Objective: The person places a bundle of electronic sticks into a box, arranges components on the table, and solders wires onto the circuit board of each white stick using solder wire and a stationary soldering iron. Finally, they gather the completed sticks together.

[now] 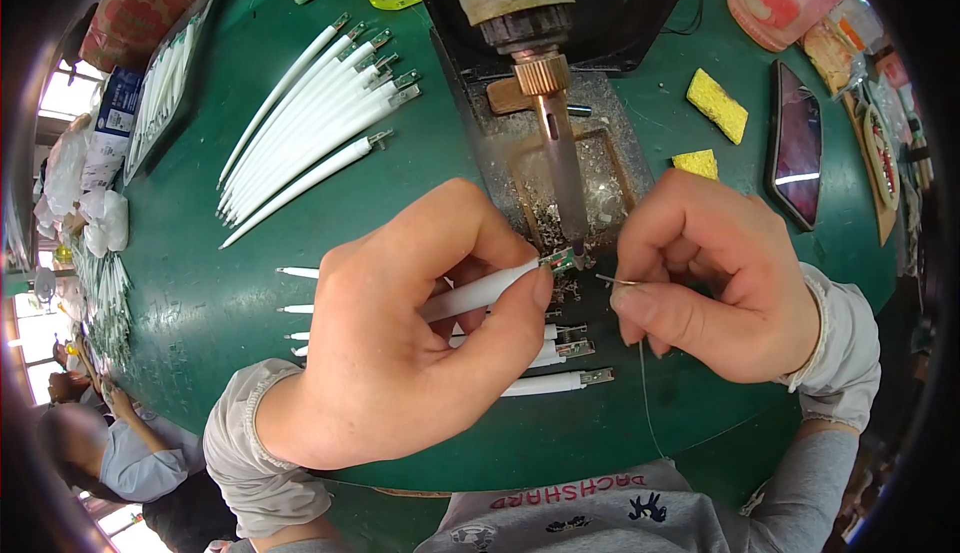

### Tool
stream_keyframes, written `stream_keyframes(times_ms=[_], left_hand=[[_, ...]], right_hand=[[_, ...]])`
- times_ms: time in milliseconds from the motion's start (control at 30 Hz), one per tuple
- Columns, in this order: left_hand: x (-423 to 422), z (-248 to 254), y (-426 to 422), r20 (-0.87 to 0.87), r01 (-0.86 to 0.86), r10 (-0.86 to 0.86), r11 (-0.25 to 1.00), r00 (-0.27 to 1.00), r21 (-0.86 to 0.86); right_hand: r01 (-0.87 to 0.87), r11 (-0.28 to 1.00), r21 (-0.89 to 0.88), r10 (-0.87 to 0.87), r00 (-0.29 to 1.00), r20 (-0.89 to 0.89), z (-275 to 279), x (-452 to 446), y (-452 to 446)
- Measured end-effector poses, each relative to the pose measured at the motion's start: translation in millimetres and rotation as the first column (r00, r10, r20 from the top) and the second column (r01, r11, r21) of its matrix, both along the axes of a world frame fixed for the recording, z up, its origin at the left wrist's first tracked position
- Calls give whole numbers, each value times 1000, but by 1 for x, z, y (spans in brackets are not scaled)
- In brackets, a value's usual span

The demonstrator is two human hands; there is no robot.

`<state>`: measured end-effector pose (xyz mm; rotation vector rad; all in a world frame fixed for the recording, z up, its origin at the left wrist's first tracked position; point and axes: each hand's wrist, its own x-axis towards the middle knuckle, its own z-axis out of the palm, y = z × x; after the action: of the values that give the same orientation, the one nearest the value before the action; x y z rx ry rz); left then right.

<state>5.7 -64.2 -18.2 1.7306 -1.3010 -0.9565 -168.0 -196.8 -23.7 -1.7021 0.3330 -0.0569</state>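
Iron (565, 168) between both hands (550, 298)

Both hands (400, 328) (705, 278) raised — fingers pinched

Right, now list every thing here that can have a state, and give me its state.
Left hand: closed, pinching a white stick
Held stick: tilted, circuit end exposed
Right hand: closed, pinching a thin wire
Soldering iron: tip down; whether hot, cannot tell
Work plate: littered with metallic bits
Phone: face up, screen dark
Yellow sponge: lying flat
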Motion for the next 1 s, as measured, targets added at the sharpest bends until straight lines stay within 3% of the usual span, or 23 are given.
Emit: stream_keyframes(times_ms=[167, 433, 733, 833, 900, 1000], left_hand=[[-1, 0, 0, 20, 7, -7, 1000, 1000, -28], [-2, -2, 0, 62, 44, -37, 992, 997, -121], [0, -1, 0, -17, 55, -58, 991, 998, -121], [0, 3, 0, -37, 60, -62, 996, 997, -71], [-1, 5, 2, -142, 61, -57, 998, 988, 26], [-1, 3, 3, -73, 58, -57, 998, 996, 17]], right_hand=[[71, 996, 57, -74, 996, 46, -7, 0, 4], [114, 993, -22, -111, 988, 111, -7, 0, 7], [105, 994, 10, -105, 979, 172, -11, 0, 7], [97, 995, -7, -94, 976, 195, -13, 0, 6], [75, 997, -24, -68, 978, 198, -11, -2, 4], [62, 998, -27, -55, 978, 203, -12, -3, 3]])
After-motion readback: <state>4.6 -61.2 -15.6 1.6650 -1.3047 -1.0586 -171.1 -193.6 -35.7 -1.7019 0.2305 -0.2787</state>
